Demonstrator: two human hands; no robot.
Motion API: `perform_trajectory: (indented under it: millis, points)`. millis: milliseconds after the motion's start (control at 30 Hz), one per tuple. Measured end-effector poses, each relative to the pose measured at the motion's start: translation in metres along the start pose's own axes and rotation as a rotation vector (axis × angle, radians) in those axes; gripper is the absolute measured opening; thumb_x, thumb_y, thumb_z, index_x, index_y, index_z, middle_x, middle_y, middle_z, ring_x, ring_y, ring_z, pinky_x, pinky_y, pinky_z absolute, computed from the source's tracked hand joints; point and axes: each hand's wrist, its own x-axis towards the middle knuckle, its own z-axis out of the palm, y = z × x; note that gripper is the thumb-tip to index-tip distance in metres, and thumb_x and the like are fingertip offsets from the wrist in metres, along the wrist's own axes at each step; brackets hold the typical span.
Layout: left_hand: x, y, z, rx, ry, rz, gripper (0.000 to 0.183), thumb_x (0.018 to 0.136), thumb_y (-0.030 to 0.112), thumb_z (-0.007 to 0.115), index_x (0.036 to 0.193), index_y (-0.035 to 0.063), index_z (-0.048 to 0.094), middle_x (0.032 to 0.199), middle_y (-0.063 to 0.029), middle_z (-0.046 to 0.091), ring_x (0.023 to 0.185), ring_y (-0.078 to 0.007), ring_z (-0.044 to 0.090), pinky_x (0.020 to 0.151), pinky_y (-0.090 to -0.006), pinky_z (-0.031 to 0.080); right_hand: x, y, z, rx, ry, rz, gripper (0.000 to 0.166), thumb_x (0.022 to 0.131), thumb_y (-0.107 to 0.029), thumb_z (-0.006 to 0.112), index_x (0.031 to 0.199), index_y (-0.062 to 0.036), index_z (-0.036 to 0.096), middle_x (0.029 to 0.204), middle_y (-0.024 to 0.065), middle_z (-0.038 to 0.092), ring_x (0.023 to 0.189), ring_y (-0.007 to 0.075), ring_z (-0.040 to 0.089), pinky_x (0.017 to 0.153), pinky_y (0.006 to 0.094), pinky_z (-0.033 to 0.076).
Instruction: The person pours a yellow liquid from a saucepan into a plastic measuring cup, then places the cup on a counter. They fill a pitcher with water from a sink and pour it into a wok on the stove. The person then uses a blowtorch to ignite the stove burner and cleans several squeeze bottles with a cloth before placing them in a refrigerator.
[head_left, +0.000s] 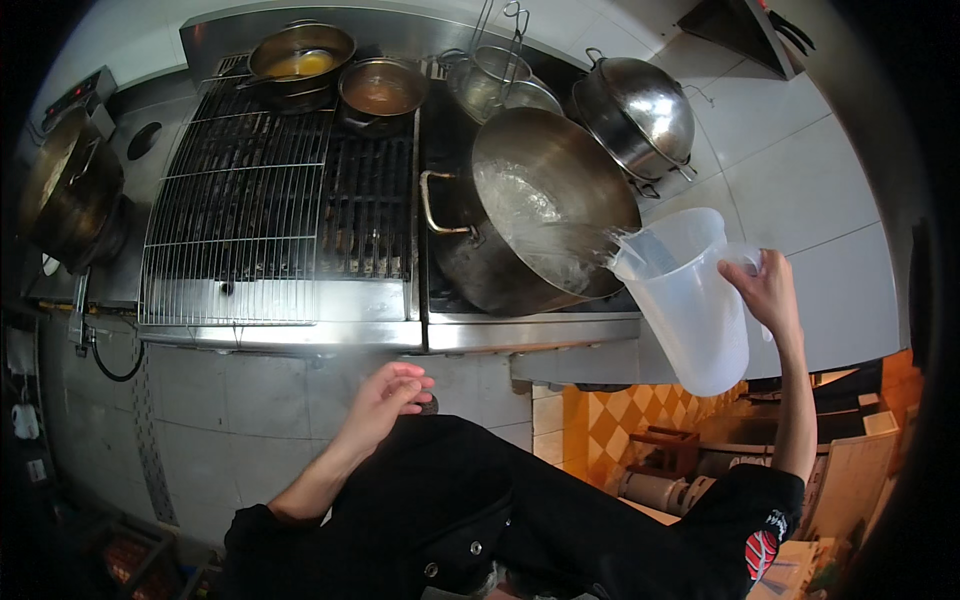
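My right hand (765, 292) grips the handle of a translucent plastic measuring jug (694, 315). The jug is tilted to the left, and water runs from its spout into a large metal stockpot (480, 262) on the stove. Water (525, 202) moves about inside the pot, which has a loop handle (442, 202) on its left side. In front of the stove, below the grill's front edge, my left hand (390, 394) is held in the air with loosely curled fingers and nothing in them.
A wire rack (232, 225) lies over the grill. Behind it stand a pot with yellow contents (300, 64) and a pot of brown liquid (382, 94). Strainers (499, 79) and a domed metal vessel (645, 112) are behind the stockpot. Another large pot (71, 195) stands far left.
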Motion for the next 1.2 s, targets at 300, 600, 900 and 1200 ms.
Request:
perform_trajectory:
  millis: [300, 600, 900, 1200]
  points:
    - [-0.024, -0.002, -0.02, 0.007, 0.101, 0.042, 0.021, 0.09, 0.017, 0.049, 0.107, 0.0056, 0.051, 0.103, -0.0118, 0.059, 0.089, -0.018, 0.06, 0.073, -0.0274, 0.049, 0.015, -0.02, 0.002, -0.07, 0.041, -0.14, 0.037, 0.069, -0.026, 0.07, 0.062, 0.0076, 0.057, 0.049, 0.0152, 0.053, 0.046, 0.024, 0.057, 0.046, 0.0349, 0.044]
    - [-0.067, -0.027, -0.029, -0.071, 0.277, 0.12, 0.021, 0.089, 0.018, 0.05, 0.106, 0.0044, 0.05, 0.102, -0.0131, 0.059, 0.088, -0.019, 0.06, 0.072, -0.0284, 0.05, 0.021, -0.035, -0.007, -0.372, 0.173, -0.283, 0.034, 0.067, -0.028, 0.07, 0.065, 0.0045, 0.058, 0.057, 0.0182, 0.057, 0.056, 0.034, 0.059, 0.054, 0.0397, 0.047]
    - [-0.145, -0.082, 0.014, -0.192, 0.536, 0.271, 0.023, 0.089, 0.019, 0.051, 0.106, 0.0029, 0.05, 0.103, -0.0142, 0.058, 0.087, -0.0203, 0.06, 0.072, -0.0295, 0.05, 0.011, -0.051, 0.029, -0.679, 0.366, -0.579, 0.015, 0.073, -0.016, 0.061, 0.075, -0.0028, 0.054, 0.066, 0.0157, 0.061, 0.062, 0.0305, 0.062, 0.055, 0.0393, 0.049]
    - [-0.243, -0.148, 0.052, -0.298, 0.786, 0.345, 0.023, 0.089, 0.018, 0.05, 0.106, 0.0028, 0.049, 0.102, -0.0145, 0.058, 0.087, -0.0212, 0.06, 0.073, -0.0315, 0.05, 0.029, -0.068, 0.125, -0.774, 0.498, -0.818, 0.003, 0.075, -0.01, 0.054, 0.074, -0.0094, 0.056, 0.065, 0.0075, 0.064, 0.063, 0.0175, 0.065, 0.052, 0.0261, 0.051]
